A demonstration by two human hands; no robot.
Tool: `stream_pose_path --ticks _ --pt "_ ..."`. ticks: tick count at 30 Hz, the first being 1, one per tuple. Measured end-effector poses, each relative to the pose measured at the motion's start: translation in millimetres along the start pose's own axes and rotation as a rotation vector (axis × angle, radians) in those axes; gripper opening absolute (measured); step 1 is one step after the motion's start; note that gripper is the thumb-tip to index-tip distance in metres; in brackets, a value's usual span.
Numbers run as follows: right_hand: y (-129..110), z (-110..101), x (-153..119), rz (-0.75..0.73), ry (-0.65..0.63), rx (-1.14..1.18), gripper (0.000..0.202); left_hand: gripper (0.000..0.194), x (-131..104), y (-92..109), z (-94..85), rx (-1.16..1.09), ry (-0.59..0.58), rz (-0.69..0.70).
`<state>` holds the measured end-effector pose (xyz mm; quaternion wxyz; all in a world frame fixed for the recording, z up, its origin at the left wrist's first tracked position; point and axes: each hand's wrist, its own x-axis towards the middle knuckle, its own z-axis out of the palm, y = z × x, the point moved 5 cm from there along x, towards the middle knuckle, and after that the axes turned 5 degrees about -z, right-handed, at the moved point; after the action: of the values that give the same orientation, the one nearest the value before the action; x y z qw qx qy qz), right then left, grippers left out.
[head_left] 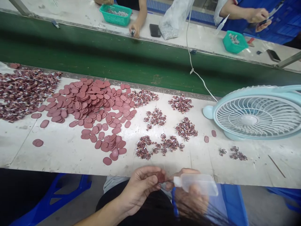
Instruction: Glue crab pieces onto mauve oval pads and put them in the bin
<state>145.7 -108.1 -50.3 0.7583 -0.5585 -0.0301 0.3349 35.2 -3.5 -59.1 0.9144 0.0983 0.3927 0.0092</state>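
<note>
My left hand (142, 188) pinches a reddish-brown oval piece (161, 177) between thumb and fingers, just off the table's front edge. In my right hand (191, 196) is a translucent squeeze bottle (202, 184), lying sideways with its thin tip pointing left at the oval piece. Whether the tip touches the piece is hard to tell. Beyond my hands lie small clusters of dark brown and white parts (170, 143). A large heap of reddish oval pieces (94, 97) spreads over the table to the left.
A light blue fan (249, 119) lies at the right on the white table (77, 153). More small parts (21, 91) are piled far left. Past the green channel (141, 72), other people's hands work beside green baskets (116, 15). A thin stick (277, 166) lies front right.
</note>
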Motion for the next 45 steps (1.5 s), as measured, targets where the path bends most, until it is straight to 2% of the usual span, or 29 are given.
stream_pose_path --ticks 2,3,5,7,9,12,15,18,21,25,28,33,36,39,42,45 --pt "-15 -11 15 0.028 0.087 0.215 0.040 0.035 -1 1 1.0 -0.010 -0.019 0.005" --pt "-20 -18 25 0.080 0.109 0.395 0.041 0.034 -1 1 1.3 -0.013 -0.025 0.008" --pt "-29 -33 49 0.196 -0.007 0.834 0.039 0.033 -2 2 1.2 -0.011 -0.031 0.016" --pt "-37 -50 71 0.290 -0.234 1.165 0.037 0.033 -3 4 0.4 0.006 -0.034 0.022" --pt "-38 -70 85 0.310 -0.336 1.130 0.031 0.035 -4 6 -1.1 0.041 -0.025 0.021" --pt "-36 -83 85 0.210 -0.333 0.938 0.029 0.037 -5 12 -5.7 0.105 0.025 0.025" --pt "-35 -72 70 -0.001 -0.218 0.444 0.039 0.044 -7 20 -12.0 0.118 0.081 0.052" --pt "-38 -53 66 -0.182 -0.096 -0.204 0.027 0.048 -9 25 -16.3 0.106 0.098 0.068" --pt "-45 -35 82 -0.259 -0.116 -0.665 0.034 0.048 -10 27 -17.3 0.106 0.093 0.069" --pt "-53 -27 104 -0.298 -0.196 -1.042 0.027 0.048 -10 27 -18.7 0.106 0.098 0.061" --pt "-56 -30 103 -0.247 -0.213 -1.207 0.017 0.047 -10 26 -22.3 0.110 0.104 0.054" --pt "-60 -37 74 -0.108 -0.234 -1.251 0.027 0.039 -10 21 -23.3 0.115 0.076 0.024" --pt "-56 -27 45 -0.061 -0.315 -0.968 0.019 0.037 -10 18 -16.4 0.115 0.050 0.003" --pt "-47 -5 18 -0.090 -0.375 -0.630 0.007 0.038 -9 15 -8.4 0.128 0.023 0.013" --pt "-33 13 3 -0.102 -0.333 -0.562 0.009 0.034 -7 15 -3.3 0.181 -0.032 0.084" --pt "-20 18 -1 -0.056 -0.243 -0.526 0.011 0.027 -6 14 -2.6 0.219 -0.105 0.147"
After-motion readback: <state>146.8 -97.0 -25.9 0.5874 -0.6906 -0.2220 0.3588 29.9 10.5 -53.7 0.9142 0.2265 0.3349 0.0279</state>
